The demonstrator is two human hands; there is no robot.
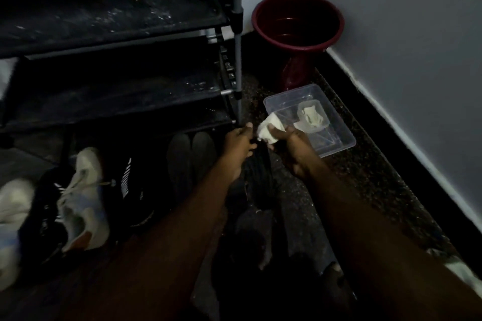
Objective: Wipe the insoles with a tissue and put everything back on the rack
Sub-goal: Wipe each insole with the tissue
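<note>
Beside the rack [117, 41], the left hand [238, 150] grips a dark insole [257, 167] while the right hand [292, 148] clutches a crumpled tissue [268, 129] against its top end.

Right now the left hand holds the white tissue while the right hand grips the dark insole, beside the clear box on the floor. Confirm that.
Not quite: the hands are swapped. The head view shows the right hand holding the white tissue, while the left hand grips the dark insole. The rest stands: the clear box sits on the floor just beside them.
</note>
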